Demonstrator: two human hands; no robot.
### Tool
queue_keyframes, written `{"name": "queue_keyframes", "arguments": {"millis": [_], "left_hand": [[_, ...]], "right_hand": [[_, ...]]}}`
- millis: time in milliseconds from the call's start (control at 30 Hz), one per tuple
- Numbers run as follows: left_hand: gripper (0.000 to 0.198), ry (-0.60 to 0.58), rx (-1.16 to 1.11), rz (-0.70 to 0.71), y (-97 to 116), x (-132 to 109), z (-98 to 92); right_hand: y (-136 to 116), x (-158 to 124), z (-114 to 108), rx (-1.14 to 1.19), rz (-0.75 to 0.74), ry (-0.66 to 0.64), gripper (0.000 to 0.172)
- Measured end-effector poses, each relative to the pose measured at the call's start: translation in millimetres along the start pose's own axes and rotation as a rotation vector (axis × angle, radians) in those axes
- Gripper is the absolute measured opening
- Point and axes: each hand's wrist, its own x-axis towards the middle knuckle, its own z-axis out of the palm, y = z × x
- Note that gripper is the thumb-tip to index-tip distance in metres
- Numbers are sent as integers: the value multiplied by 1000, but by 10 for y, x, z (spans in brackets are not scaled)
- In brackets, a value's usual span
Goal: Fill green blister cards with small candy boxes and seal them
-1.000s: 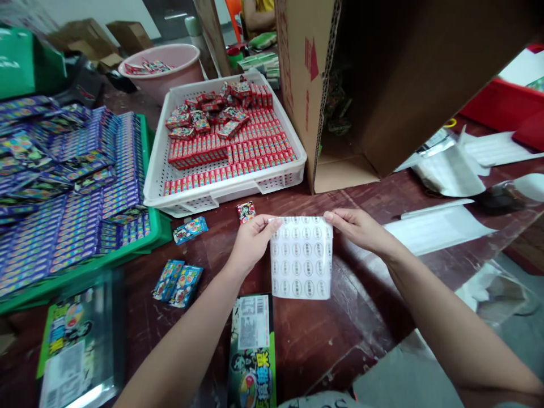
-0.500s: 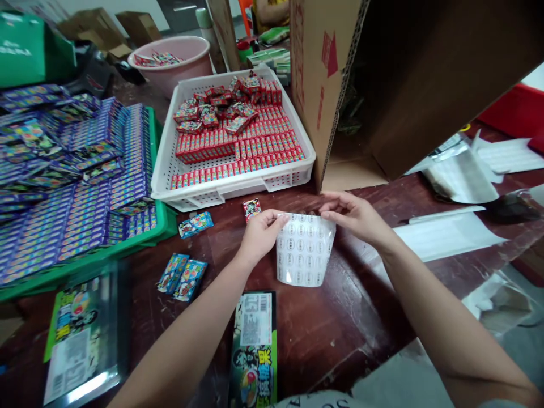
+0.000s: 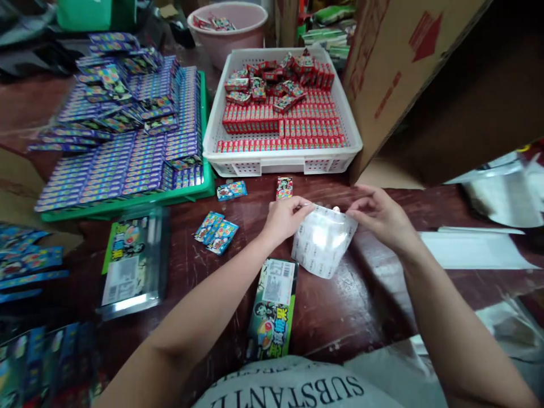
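Note:
Between my hands hangs a sheet of stickers [image 3: 322, 243], whitish and glossy, with rows of small oval printed labels; glare covers part of it. My left hand [image 3: 285, 222] pinches its upper left corner between thumb and fingers. At the upper right corner, my right hand [image 3: 378, 218] grips the sheet with thumb and forefinger, the other fingers curled above. Just beyond my left hand lies a small red packet [image 3: 284, 188]. Below the sheet, a green and black printed box [image 3: 274, 309] rests on the table near my body.
A white crate [image 3: 283, 164] holds rows of small red boxes. To its left, a green tray [image 3: 208, 181] carries purple boxes. Blue packets [image 3: 223, 235] and a clear plastic case [image 3: 131, 266] lie leftward. A large cardboard box [image 3: 382, 85] stands at right; a pink tub [image 3: 227, 34] is behind.
The view has swung left and down, so things appear farther right. The sticker sheet has tilted and now catches glare. Both hands keep their hold on its upper corners.

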Motion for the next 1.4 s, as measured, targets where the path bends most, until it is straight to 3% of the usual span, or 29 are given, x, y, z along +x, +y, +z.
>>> {"name": "queue_keyframes", "arguments": {"millis": [167, 267, 333, 433, 500, 633, 767, 900, 1133, 1300, 1400], "left_hand": [[28, 52, 26, -29, -3, -30, -87], [66, 157, 196, 4, 12, -290, -272], [64, 143, 351, 59, -14, -593, -430], [21, -78, 432, 85, -81, -1079, -651], [12, -158, 395, 72, -88, -1315, -769], [11, -161, 219, 62, 61, -1509, -915], [12, -171, 101, -29, 216, -1571, -940], [13, -129, 75, -28, 220, -1648, -920], [14, -114, 29, -23, 197, -1747, -1001], [10, -122, -40, -35, 139, -1799, -954], [19, -133, -172, -110, 5, -1853, -945]], "right_hand": [[-312, -105, -46, 139, 17, 117, 51], [-461, -223, -115, 143, 41, 149, 52], [-526, -308, -107, 118, 38, 66, 51], [-615, -425, 71, 100, 25, -142, 47], [-692, -482, 300, 109, 8, -320, 45], [-881, -538, 817, 160, -16, -617, 46], [-991, -563, 1145, 171, -16, -719, 49], [-970, -604, 1276, 12, -66, -672, 52], [-963, -883, 1381, -439, -479, -344, 58], [-907, -995, 1517, -491, -476, -318, 72], [-869, -1008, 1490, -455, -476, -344, 73]]}}
